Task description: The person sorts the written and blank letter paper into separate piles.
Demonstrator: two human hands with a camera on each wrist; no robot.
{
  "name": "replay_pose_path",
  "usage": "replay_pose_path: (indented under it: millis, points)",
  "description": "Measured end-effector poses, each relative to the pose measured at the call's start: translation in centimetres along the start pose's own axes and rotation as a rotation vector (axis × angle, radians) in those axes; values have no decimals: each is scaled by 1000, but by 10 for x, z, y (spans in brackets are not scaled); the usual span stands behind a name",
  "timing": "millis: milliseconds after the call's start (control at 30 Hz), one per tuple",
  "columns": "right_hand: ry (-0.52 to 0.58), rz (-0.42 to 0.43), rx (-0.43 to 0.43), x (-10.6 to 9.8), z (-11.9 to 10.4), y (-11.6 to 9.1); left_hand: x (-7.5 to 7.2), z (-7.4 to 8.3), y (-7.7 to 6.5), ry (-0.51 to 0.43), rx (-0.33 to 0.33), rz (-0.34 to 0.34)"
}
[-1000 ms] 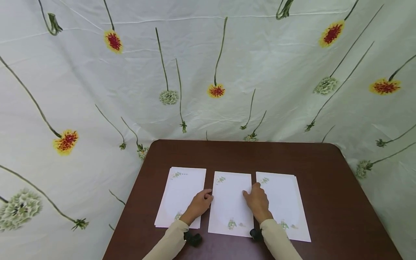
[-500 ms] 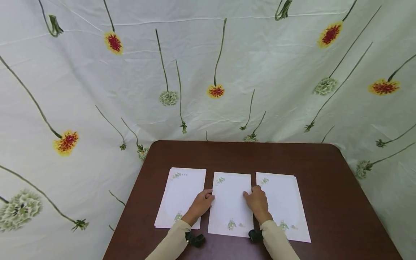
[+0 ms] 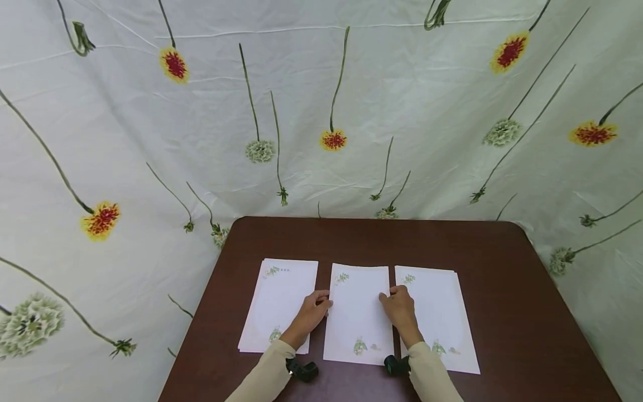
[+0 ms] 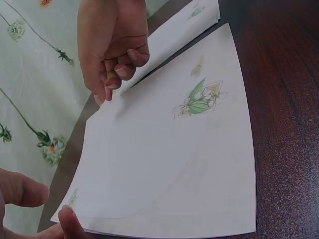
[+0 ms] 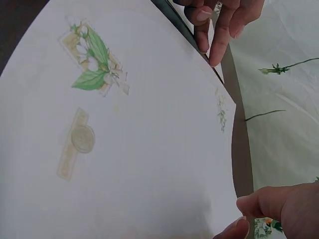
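Note:
A white sheet of paper with green floral prints lies between two paper stacks on the brown table. My right hand pinches its right edge, thumb on top. At its left edge is my left hand, the thumb tip on the margin and the index finger held apart from it; some fingers are hidden. In the left wrist view the paper bows up from the table. The right wrist view shows the right hand close by and the left hand across the sheet.
A stack of similar sheets lies on the left, another stack on the right, partly under the right forearm. The table meets a flower-printed cloth behind. Each wrist carries a black camera.
The middle sheet has shifted slightly right and away from me, its far edge now faintly curved. My right hand has moved slightly right with it. Both stacks stay put.

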State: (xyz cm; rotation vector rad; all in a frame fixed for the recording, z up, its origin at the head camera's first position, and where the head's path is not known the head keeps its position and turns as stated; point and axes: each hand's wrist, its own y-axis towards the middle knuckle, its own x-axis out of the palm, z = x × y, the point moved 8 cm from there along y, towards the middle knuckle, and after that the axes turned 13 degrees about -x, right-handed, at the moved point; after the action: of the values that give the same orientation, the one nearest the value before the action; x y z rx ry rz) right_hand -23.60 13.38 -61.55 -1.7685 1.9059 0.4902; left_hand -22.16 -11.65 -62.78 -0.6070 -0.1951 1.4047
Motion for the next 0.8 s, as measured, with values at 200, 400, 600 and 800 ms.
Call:
replay_pose_path:
  millis: [200, 400, 600, 800]
  points:
    - [19, 34, -21, -5, -4, 0, 2, 4, -5, -4, 26, -5]
    - [27, 11, -40, -4, -6, -2, 1, 4, -5, 127, 69, 63]
    - [35, 11, -64, -3, -7, -2, -1, 5, -3, 232, 122, 156]
    - [33, 38, -87, -4, -7, -2, -2, 4, -2, 216, 113, 173]
